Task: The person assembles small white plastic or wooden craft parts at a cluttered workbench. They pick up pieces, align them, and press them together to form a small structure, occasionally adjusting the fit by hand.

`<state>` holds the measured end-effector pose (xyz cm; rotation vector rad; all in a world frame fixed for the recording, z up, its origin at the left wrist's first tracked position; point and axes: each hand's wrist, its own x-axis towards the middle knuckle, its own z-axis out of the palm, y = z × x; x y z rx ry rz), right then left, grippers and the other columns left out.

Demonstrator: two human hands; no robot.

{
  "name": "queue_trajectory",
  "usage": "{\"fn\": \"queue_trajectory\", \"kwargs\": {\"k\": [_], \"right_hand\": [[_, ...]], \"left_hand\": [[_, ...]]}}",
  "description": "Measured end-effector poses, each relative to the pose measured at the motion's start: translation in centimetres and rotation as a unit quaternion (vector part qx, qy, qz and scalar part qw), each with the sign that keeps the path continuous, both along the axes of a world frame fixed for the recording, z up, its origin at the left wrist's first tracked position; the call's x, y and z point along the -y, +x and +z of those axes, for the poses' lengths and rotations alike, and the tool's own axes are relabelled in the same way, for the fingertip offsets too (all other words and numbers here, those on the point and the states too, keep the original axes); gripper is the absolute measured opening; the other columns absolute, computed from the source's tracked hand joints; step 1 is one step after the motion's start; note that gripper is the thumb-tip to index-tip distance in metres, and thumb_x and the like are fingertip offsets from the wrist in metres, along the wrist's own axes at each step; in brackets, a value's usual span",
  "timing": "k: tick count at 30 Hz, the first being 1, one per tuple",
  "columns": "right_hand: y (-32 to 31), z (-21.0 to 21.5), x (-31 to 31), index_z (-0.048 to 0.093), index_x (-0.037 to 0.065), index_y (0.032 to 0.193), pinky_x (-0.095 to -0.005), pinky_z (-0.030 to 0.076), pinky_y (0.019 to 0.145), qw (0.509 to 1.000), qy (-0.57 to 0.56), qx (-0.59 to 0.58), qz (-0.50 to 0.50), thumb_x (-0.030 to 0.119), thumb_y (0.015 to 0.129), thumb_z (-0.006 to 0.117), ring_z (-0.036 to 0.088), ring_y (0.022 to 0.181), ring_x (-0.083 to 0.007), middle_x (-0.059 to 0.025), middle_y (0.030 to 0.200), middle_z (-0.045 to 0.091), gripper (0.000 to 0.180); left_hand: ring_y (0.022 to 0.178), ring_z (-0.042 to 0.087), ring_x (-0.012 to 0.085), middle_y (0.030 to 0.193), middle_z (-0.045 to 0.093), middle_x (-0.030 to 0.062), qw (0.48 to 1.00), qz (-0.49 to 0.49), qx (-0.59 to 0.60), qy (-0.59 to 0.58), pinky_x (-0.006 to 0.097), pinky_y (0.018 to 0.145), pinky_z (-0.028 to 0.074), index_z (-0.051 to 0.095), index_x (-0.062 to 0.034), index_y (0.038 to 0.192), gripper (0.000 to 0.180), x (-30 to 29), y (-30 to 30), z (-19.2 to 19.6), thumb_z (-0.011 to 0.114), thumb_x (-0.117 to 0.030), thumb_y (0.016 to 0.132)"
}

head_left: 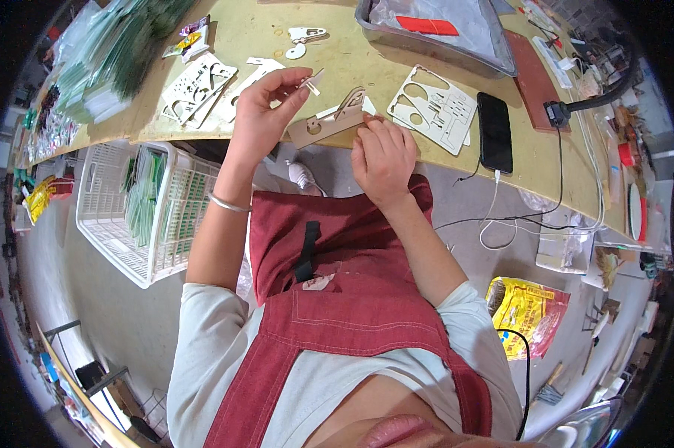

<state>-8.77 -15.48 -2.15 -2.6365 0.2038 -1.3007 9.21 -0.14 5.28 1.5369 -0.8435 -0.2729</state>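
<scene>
The left hand pinches a small pale piece while the right hand grips a cut-out wooden panel at the near edge of the table, its thinness probably calling for steady support.

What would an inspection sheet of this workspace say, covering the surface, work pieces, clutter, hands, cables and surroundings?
Surface: yellowish table, flat parts lying on it.
Job's things: brown slotted piece at the near edge; small pale piece; left cut-out panel; right cut-out panel.
Clutter: black phone; grey tray with a red item inside; stack of clear bags.
Left hand: pinches the small pale piece.
Right hand: at the brown slotted piece's right end; exact grip hidden.
Cables: white cable from the phone; black cable across the table's right side.
Surroundings: white crate at lower left; yellow-and-red bag at lower right.
</scene>
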Motion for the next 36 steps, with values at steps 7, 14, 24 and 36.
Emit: {"fn": "queue_trajectory", "kwargs": {"k": [7,14,24,36], "right_hand": [[-0.6,1.3,-0.1,0.071,0.002,0.118,-0.0482,0.046,0.107,0.998,0.043,0.039,0.013,0.012,0.091,0.075,0.067,0.119,-0.0348,-0.0145,0.124,0.072,0.029],[-3.9,8.5,-5.0,0.073,0.002,0.108,-0.0353,0.053,0.079,0.916,0.362,0.056,0.162,0.011,0.097,0.079,0.069,0.086,-0.0219,-0.0104,0.101,0.074,0.016],[-3.8,8.1,-5.9,0.071,-0.002,0.115,-0.0237,0.055,0.067,0.780,0.589,0.050,0.204,0.012,0.105,0.077,0.066,0.082,-0.0059,-0.0022,0.099,0.073,0.019],[-3.4,8.3,-3.6,0.074,-0.003,0.103,-0.0219,0.050,0.065,0.805,0.578,0.069,0.116,0.011,0.102,0.078,0.062,0.073,-0.0037,0.0004,0.087,0.073,0.015]], "left_hand": [[0.103,0.076,0.0181,0.116,0.079,0.0105,0.949,-0.058,-0.265,-0.163,0.032,0.095,0.061,0.071,0.0024,0.132,0.033,-1.0,-4.4,2.3,0.077,-0.002,0.100],[0.104,0.077,0.0203,0.120,0.078,0.0139,0.963,0.037,-0.153,-0.221,0.034,0.096,0.062,0.069,0.0038,0.132,0.032,0.9,-9.6,0.9,0.074,0.004,0.101],[0.113,0.073,0.0178,0.124,0.075,0.0121,0.981,0.107,0.037,-0.155,0.032,0.103,0.058,0.065,0.0042,0.133,0.039,1.7,-11.5,-1.9,0.069,0.015,0.096],[0.121,0.073,0.0209,0.137,0.073,0.0133,0.981,0.111,0.130,-0.095,0.033,0.106,0.057,0.062,0.0010,0.140,0.049,1.3,-11.4,-1.6,0.076,0.011,0.094]]}}
